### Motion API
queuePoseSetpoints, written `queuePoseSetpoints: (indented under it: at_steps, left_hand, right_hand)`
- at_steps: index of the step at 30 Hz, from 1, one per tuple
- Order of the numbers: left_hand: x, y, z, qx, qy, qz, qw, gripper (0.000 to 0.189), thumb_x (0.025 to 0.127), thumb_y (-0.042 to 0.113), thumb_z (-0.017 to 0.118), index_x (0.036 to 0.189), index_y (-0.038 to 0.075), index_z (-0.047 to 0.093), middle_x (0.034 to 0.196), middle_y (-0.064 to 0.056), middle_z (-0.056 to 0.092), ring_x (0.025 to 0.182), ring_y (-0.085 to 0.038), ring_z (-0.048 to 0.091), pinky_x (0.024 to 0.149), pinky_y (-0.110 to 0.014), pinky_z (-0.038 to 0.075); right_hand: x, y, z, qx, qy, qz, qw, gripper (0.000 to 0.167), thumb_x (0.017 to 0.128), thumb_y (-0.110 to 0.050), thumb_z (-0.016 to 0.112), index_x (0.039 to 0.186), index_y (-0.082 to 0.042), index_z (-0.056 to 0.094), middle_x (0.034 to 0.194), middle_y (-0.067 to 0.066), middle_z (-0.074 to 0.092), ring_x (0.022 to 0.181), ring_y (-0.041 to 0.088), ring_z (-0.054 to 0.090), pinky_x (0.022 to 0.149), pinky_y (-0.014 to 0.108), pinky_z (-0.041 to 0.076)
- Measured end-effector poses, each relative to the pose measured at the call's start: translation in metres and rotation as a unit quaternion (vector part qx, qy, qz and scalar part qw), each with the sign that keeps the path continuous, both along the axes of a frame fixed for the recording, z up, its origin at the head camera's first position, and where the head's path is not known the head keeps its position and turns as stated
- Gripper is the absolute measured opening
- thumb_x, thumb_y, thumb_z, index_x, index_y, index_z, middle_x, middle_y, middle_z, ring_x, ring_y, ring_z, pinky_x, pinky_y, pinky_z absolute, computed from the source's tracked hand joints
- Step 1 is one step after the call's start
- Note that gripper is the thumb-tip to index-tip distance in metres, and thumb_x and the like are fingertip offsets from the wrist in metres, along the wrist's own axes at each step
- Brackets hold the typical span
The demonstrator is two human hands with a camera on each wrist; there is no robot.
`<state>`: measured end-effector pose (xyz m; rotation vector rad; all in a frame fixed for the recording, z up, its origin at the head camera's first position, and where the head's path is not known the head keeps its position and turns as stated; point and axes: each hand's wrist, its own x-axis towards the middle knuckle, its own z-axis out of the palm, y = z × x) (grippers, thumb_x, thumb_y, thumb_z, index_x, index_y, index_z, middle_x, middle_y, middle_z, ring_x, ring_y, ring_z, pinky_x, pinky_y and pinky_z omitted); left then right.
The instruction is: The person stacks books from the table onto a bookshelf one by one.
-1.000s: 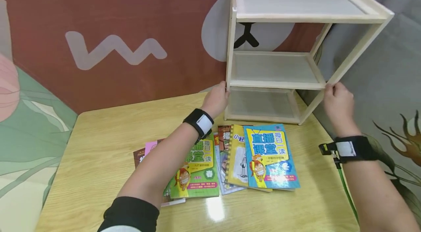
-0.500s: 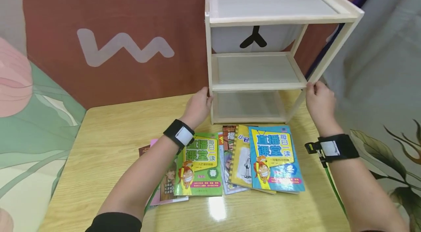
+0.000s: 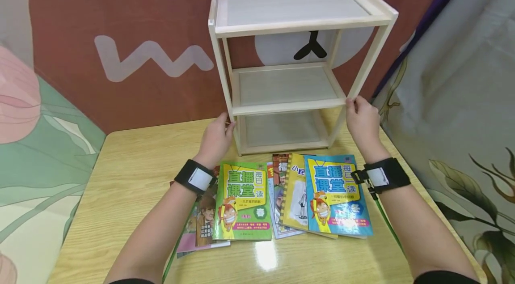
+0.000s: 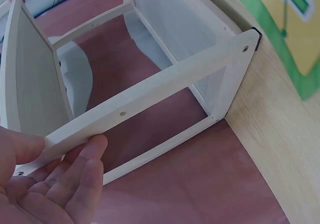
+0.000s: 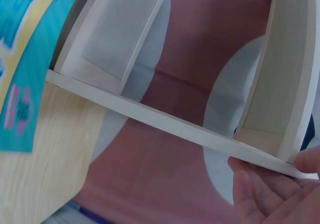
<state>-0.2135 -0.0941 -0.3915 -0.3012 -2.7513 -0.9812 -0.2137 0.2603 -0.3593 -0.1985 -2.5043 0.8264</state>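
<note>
Shelf (image 3: 287,85) behind books (image 3: 243,201), footing unclear | left hand (image 3: 215,141) pinches left post (image 3: 222,69) | right hand (image 3: 364,125) pinches right post (image 3: 369,60)

- Shelf rack (image 3: 289,85): pale wood frame, three tiers with greyish panels, raised ends on top.
- Stands upright on the table (image 3: 132,176), near its back edge.

Left hand (image 4: 50,181) at lower left, thumb and fingers (image 4: 91,169) gripping one post (image 4: 155,91) of the pale wooden rack (image 4: 37,73). Round fixings along that post, dark cap (image 4: 258,37) at its worktop (image 4: 285,149) end. Reddish cloth (image 4: 220,179) behind. Blurred green-and-yellow book (image 4: 296,26), top right.
</note>
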Motion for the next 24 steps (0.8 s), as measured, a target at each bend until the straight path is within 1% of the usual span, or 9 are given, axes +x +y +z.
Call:
queuePoseSetpoints:
  at_steps: [3,6,8,11,14,18,22,24]
  left_hand:
    - [0.003,-0.011,-0.001,0.002,0.003,0.007,1.0,0.024,0.098,0.02,0.051,0.113,0.002,0.055,0.105,-0.014,0.065,0.096,-0.027,0.064,0.077,-0.039,0.054]
    - [0.007,-0.024,-0.002,0.001,0.01,0.015,0.9998,0.024,0.098,0.021,0.051,0.111,0.001,0.055,0.104,-0.015,0.065,0.095,-0.029,0.065,0.077,-0.041,0.054]
    - [0.009,-0.032,-0.003,0.0,0.016,0.022,0.9996,0.024,0.099,0.022,0.051,0.11,0.001,0.056,0.103,-0.016,0.066,0.093,-0.029,0.065,0.075,-0.041,0.054]
    - [0.012,-0.042,-0.003,-0.001,0.025,0.033,0.9991,0.025,0.099,0.022,0.051,0.11,0.001,0.057,0.102,-0.017,0.066,0.088,-0.029,0.065,0.071,-0.041,0.053]
    - [0.015,-0.049,-0.003,0.006,0.037,0.034,0.9987,0.024,0.098,0.02,0.051,0.109,-0.001,0.058,0.101,-0.018,0.067,0.087,-0.029,0.065,0.069,-0.041,0.054]
    - [0.018,-0.057,-0.006,0.02,0.043,0.036,0.9982,0.022,0.097,0.015,0.052,0.108,-0.003,0.059,0.1,-0.02,0.067,0.087,-0.031,0.065,0.071,-0.042,0.055]
    - [0.019,-0.064,-0.008,0.03,0.045,0.055,0.997,0.021,0.097,0.014,0.053,0.107,-0.003,0.06,0.1,-0.021,0.067,0.089,-0.032,0.066,0.075,-0.043,0.055]
    - [0.02,-0.068,-0.009,0.037,0.046,0.061,0.9963,0.022,0.097,0.013,0.052,0.11,-0.003,0.06,0.104,-0.021,0.066,0.093,-0.033,0.066,0.077,-0.044,0.056]
  right_hand:
    - [-0.003,-0.009,-0.003,-0.004,0.005,0.009,0.9999,0.04,0.101,-0.031,0.041,0.099,0.003,0.062,0.083,0.025,0.064,0.073,0.038,0.059,0.057,0.041,0.039]
    - [-0.006,-0.02,-0.006,-0.01,0.002,0.02,0.9997,0.04,0.101,-0.031,0.042,0.101,0.003,0.063,0.085,0.026,0.065,0.075,0.039,0.061,0.059,0.045,0.042]
    - [-0.008,-0.028,-0.006,-0.014,0.001,0.028,0.9995,0.04,0.101,-0.031,0.043,0.103,0.003,0.063,0.088,0.026,0.066,0.078,0.039,0.062,0.062,0.047,0.045]
    - [-0.012,-0.04,-0.007,-0.02,0.003,0.041,0.999,0.041,0.101,-0.032,0.043,0.107,0.003,0.064,0.088,0.026,0.067,0.077,0.037,0.063,0.06,0.046,0.047]
    - [-0.014,-0.047,-0.007,-0.026,0.006,0.052,0.9983,0.041,0.1,-0.034,0.044,0.109,0.001,0.065,0.089,0.024,0.068,0.077,0.036,0.064,0.06,0.044,0.049]
    - [-0.015,-0.054,-0.008,-0.029,0.003,0.067,0.9973,0.04,0.1,-0.033,0.046,0.113,-0.001,0.065,0.093,0.023,0.069,0.08,0.035,0.066,0.061,0.043,0.051]
    - [-0.017,-0.063,-0.011,-0.032,0.005,0.083,0.9961,0.039,0.099,-0.033,0.047,0.116,-0.002,0.065,0.099,0.023,0.07,0.084,0.035,0.069,0.061,0.045,0.054]
    - [-0.017,-0.067,-0.012,-0.035,0.009,0.088,0.9955,0.039,0.099,-0.033,0.048,0.117,-0.002,0.064,0.101,0.022,0.07,0.087,0.035,0.069,0.064,0.045,0.056]
